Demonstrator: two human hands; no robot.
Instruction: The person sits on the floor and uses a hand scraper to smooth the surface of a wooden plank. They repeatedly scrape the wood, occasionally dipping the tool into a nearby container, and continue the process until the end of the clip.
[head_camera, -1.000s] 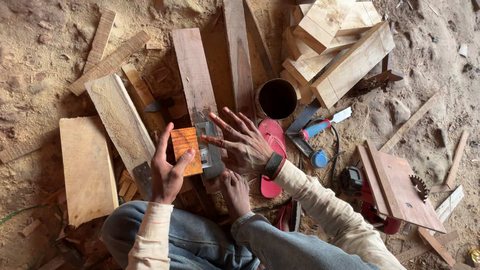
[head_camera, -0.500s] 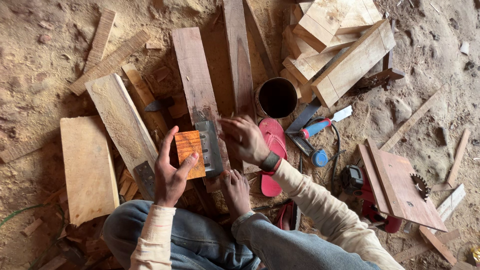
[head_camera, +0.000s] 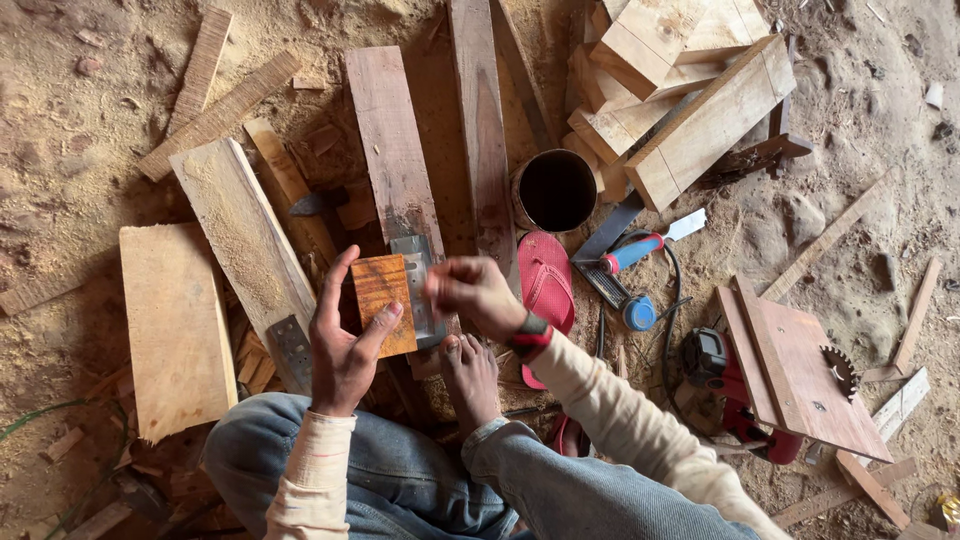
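The left hand (head_camera: 345, 345) held a small orange-brown wooden block (head_camera: 384, 303), thumb along the block's left edge and fingers wrapped up over its lower right face, so the grip was closed on it with the grained face turned up toward the camera. Just to the right of the block, the right hand (head_camera: 475, 295) hovered with its fingers curled loosely inward, nearly a fist; whether it pinched anything small could not be told. A dark band with red sat on that wrist.

Directly behind the block lay a grey metal bracket (head_camera: 418, 285) resting on the near end of a reddish plank (head_camera: 390, 145), which ran away from the hands. Below the right hand a bare foot (head_camera: 470, 375) pressed on the planks, and the person's blue jeans (head_camera: 400, 480) filled the near edge.

Left of the grip lay a pale sawdust-covered board (head_camera: 245, 240) and, further left, a broad light plank (head_camera: 175, 325). Right of the right hand sat a pink sandal (head_camera: 545, 290), then a blue-and-red handled tool (head_camera: 635, 255). Beyond these stood a dark round can (head_camera: 555, 190), open end up, with stacked pale timber blocks (head_camera: 690, 110) behind it. Far to the right, a red circular saw (head_camera: 760, 400) lay under a reddish board, its toothed blade showing at the edge, all on sandy ground (head_camera: 80, 120).
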